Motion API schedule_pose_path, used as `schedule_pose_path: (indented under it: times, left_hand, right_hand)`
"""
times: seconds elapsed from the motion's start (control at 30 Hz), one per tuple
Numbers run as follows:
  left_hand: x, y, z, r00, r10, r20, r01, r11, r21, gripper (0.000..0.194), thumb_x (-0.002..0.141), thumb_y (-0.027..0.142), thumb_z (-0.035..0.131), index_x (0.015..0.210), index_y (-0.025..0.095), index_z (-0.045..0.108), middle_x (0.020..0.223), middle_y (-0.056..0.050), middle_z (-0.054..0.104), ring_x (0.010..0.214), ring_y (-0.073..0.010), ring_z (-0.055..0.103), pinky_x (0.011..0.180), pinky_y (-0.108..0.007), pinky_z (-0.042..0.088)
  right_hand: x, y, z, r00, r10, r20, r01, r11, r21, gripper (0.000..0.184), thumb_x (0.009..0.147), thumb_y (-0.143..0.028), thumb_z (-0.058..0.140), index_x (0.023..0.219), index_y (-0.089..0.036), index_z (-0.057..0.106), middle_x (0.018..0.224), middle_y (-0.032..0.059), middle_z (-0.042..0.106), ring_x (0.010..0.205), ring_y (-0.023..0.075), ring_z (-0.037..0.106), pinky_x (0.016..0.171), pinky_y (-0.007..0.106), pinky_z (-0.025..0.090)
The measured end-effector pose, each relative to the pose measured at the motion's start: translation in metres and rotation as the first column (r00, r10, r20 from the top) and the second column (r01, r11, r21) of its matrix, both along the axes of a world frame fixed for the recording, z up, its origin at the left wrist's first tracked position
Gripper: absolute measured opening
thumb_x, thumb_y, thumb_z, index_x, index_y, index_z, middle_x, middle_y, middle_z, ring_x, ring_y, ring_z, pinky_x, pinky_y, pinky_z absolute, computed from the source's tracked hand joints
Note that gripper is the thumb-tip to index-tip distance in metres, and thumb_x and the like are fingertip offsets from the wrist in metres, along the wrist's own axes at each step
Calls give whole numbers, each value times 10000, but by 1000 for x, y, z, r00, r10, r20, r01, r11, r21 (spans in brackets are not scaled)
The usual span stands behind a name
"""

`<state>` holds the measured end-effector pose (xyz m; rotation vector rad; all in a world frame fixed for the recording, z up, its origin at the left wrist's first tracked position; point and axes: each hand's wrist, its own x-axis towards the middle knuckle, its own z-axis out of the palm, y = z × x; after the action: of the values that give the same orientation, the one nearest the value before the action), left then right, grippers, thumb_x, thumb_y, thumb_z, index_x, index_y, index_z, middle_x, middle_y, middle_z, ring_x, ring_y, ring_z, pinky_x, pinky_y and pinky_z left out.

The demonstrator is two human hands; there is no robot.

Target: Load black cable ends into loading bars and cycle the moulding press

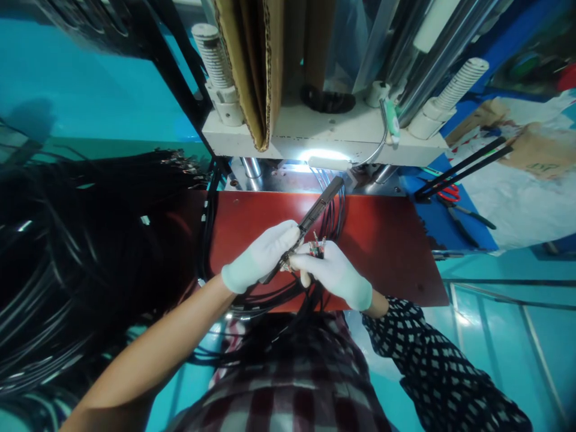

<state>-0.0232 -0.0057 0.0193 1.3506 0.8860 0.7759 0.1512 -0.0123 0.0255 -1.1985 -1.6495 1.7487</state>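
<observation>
Both my hands wear white gloves and meet over the reddish-brown board [382, 240]. My left hand [267, 252] is closed around a long, narrow dark bar [321, 206], which slants up toward the machine. Pinched in my right hand [335, 270] are black cables [310, 300] with stripped ends showing small coloured wires [317, 245]. The fingertips of that hand touch the lower part of the bar, where another wire end lies. Exactly how the wires sit on the bar is hidden by my fingers.
A press-like machine [270, 147] with a lit lamp [328, 162] stands just beyond the board. Large bundles of black cable [40, 252] lie at left. Pliers [463, 219] rest on a blue surface [483, 237] at right. Cardboard [254, 72] stands on the machine.
</observation>
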Motion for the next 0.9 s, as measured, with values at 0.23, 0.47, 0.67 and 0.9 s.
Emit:
schedule_pose_path:
  times: [0.23, 0.47, 0.67, 0.9]
  left_hand:
    - [7, -1, -9, 925, 172, -339, -98, 970, 224, 351, 1026, 480, 387, 822, 195, 420, 721, 42, 446, 659, -110, 434, 646, -266, 366]
    - [-5, -6, 1, 984, 117, -134, -118, 993, 2, 392, 1016, 519, 398, 816, 187, 456, 711, 35, 467, 577, -91, 430, 533, -241, 377]
    - [-10, -6, 7, 994, 94, -61, -95, 995, -11, 381, 1017, 506, 407, 832, 180, 472, 719, 26, 483, 583, -88, 458, 537, -235, 396]
    - [-11, -7, 6, 1000, 4, -1, -4, 1000, -17, 392, 1029, 471, 396, 803, 164, 487, 689, 22, 483, 569, -84, 447, 535, -228, 385]
  right_hand:
    - [-3, 1, -1, 981, -56, 188, 46, 997, 57, 343, 872, -207, 547, 533, -174, 584, 543, -5, 639, 587, 123, 604, 718, 274, 453]
    - [21, -2, -5, 982, -162, -100, 155, 985, -74, 205, 806, -346, 757, 867, -170, 670, 678, -27, 634, 615, 113, 571, 612, 254, 443]
    - [25, -12, -14, 929, -234, -287, 189, 966, -176, 298, 932, -398, 630, 1124, -179, 688, 900, 51, 724, 681, 108, 578, 636, 260, 439]
    - [17, -11, -21, 847, -258, -465, 121, 945, -304, 395, 935, -557, 587, 1031, -187, 682, 677, -15, 580, 527, 64, 370, 515, 240, 268]
